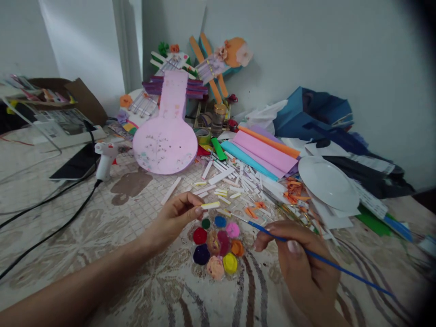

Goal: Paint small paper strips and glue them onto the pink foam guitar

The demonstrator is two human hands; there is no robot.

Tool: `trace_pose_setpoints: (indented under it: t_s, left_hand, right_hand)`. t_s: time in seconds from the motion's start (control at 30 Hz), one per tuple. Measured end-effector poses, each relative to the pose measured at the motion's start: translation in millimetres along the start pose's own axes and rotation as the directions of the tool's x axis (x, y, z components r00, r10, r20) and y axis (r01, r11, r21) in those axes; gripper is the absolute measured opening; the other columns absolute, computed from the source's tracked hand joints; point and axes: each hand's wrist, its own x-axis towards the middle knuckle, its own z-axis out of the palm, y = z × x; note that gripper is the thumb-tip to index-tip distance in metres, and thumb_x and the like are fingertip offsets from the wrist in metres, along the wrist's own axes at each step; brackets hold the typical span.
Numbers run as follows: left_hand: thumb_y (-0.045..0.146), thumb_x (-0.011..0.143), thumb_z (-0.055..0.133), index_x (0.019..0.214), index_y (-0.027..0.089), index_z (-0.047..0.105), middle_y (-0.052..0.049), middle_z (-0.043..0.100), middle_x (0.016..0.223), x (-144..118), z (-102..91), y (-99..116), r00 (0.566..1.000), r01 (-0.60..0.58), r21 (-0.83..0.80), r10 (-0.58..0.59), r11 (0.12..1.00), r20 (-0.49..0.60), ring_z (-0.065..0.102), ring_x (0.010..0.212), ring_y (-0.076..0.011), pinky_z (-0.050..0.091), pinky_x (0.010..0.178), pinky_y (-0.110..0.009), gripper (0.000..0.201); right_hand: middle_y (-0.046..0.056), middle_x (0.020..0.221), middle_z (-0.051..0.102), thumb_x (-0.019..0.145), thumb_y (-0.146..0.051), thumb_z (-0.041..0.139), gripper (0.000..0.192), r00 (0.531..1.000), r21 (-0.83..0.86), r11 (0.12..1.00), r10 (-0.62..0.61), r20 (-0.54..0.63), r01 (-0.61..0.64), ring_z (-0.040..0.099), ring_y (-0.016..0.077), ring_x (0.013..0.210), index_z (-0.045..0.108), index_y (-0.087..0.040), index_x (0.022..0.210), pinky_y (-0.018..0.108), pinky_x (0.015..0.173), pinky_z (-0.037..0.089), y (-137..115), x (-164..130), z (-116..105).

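Note:
My left hand (pixel 184 210) pinches a small white strip (pixel 211 205) with yellow paint along it. Between the fingers of my right hand (pixel 299 254) is a blue paintbrush (pixel 327 262), its tip pointing left, close to the strip; whether they touch I cannot tell. Below both hands lies a round paint palette (pixel 214 245) with wells of red, green, blue, pink, orange, yellow, peach and dark purple. Just beyond the strip, several white pieces with yellow edges (pixel 223 195) are scattered on the patterned tablecloth (pixel 143 281).
A pink guitar-shaped piece (pixel 166 145) stands at the back. To the left are a white glue gun (pixel 106 159) with a black cable and a dark tablet (pixel 73 162). Coloured paper sheets (pixel 262 152), a white plate (pixel 327 181) and a blue bag (pixel 309 113) lie right.

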Motion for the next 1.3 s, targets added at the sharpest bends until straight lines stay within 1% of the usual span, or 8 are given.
trace_pose_setpoints:
  t_s: [0.2, 0.3, 0.57, 0.67, 0.8, 0.87, 1.07, 1.3]
  left_hand:
    - [0.028, 0.08, 0.066, 0.077, 0.016, 0.058, 0.001, 0.058, 0.073, -1.7, 2.0, 2.2, 1.0, 0.018, -0.011, -0.018, 1.0, -0.006, 0.052, 0.066, -0.0098, 0.04, 0.063, -0.022, 0.014]
    - [0.028, 0.079, 0.067, 0.077, 0.016, 0.058, 0.001, 0.058, 0.073, -1.1, 2.2, 2.4, 1.0, 0.014, -0.015, -0.014, 1.0, -0.005, 0.052, 0.066, -0.0097, 0.04, 0.063, -0.022, 0.014]
    - [0.028, 0.081, 0.064, 0.078, 0.016, 0.057, 0.001, 0.057, 0.074, -1.1, 0.5, 2.6, 1.0, 0.012, 0.028, -0.013, 1.0, 0.023, 0.05, 0.067, -0.0091, 0.039, 0.064, -0.021, 0.014]
    - [0.027, 0.081, 0.065, 0.078, 0.015, 0.057, 0.001, 0.057, 0.075, -1.1, 0.2, 2.2, 1.0, 0.003, 0.033, -0.004, 0.999, 0.026, 0.05, 0.068, -0.0093, 0.04, 0.064, -0.021, 0.014]
    - [0.026, 0.081, 0.064, 0.079, 0.015, 0.057, 0.001, 0.057, 0.076, -0.4, -0.2, 1.4, 1.0, -0.005, 0.068, 0.004, 0.998, 0.023, 0.05, 0.069, -0.0092, 0.04, 0.065, -0.021, 0.013]
    - [0.025, 0.081, 0.064, 0.079, 0.016, 0.057, 0.001, 0.057, 0.077, -0.2, -0.1, 1.7, 1.0, -0.016, 0.069, 0.015, 0.997, 0.019, 0.051, 0.069, -0.0091, 0.041, 0.065, -0.02, 0.012]
    - [0.023, 0.081, 0.064, 0.079, 0.015, 0.058, 0.0, 0.057, 0.078, -0.4, 0.3, 5.0, 0.998, -0.058, 0.102, 0.056, 0.993, 0.018, 0.051, 0.071, -0.0096, 0.042, 0.065, -0.02, 0.011]
    - [0.021, 0.082, 0.064, 0.08, 0.016, 0.057, -0.001, 0.057, 0.081, 0.1, -0.3, 3.7, 0.997, -0.08, 0.118, 0.078, 0.99, 0.023, 0.053, 0.074, -0.0098, 0.043, 0.067, -0.02, 0.009]
  right_hand:
    - [0.003, 0.082, 0.064, 0.09, -0.013, 0.041, 0.027, 1.0, -0.098, 0.995, 0.019, -0.008, -0.02, 0.06, 0.0133, 0.068, 0.06, -0.021, 0.108, 0.029, 0.059, 0.05, -2.5, -3.5, 3.9]
    - [0.002, 0.081, 0.065, 0.09, -0.013, 0.042, 0.027, 1.0, -0.15, 0.989, 0.002, -0.014, -0.004, 0.06, 0.0128, 0.069, 0.06, -0.021, 0.107, 0.029, 0.063, 0.05, -2.7, -2.9, 4.8]
    - [0.001, 0.082, 0.065, 0.089, -0.01, 0.042, 0.026, 1.0, -0.181, 0.984, -0.001, 0.024, 0.005, 0.061, 0.011, 0.073, 0.059, -0.019, 0.106, 0.026, 0.068, 0.05, -1.4, -2.2, 5.1]
    - [0.001, 0.085, 0.065, 0.088, -0.008, 0.041, 0.029, 0.997, -0.204, 0.978, -0.033, 0.07, 0.047, 0.061, 0.0116, 0.078, 0.058, -0.019, 0.109, 0.027, 0.071, 0.05, -0.8, -3.0, 3.2]
    - [0.001, 0.091, 0.064, 0.085, -0.007, 0.044, 0.032, 0.986, -0.303, 0.947, -0.066, 0.152, 0.11, 0.06, 0.0116, 0.087, 0.057, -0.02, 0.111, 0.026, 0.079, 0.049, -1.8, -3.8, 0.7]
    - [0.0, 0.092, 0.064, 0.085, -0.007, 0.046, 0.031, 0.98, -0.342, 0.93, -0.074, 0.185, 0.135, 0.06, 0.0109, 0.088, 0.057, -0.02, 0.11, 0.024, 0.08, 0.048, -3.2, -3.9, 0.2]
    - [-0.001, 0.091, 0.065, 0.084, -0.007, 0.045, 0.03, 0.983, -0.39, 0.907, -0.109, 0.146, 0.159, 0.061, 0.01, 0.087, 0.058, -0.02, 0.108, 0.022, 0.079, 0.05, -5.9, -4.4, -0.2]
    - [0.002, 0.093, 0.065, 0.084, -0.009, 0.046, 0.029, 0.968, -0.432, 0.877, -0.126, 0.217, 0.211, 0.061, 0.0114, 0.09, 0.056, -0.018, 0.11, 0.023, 0.081, 0.05, -4.7, -2.4, 0.1]
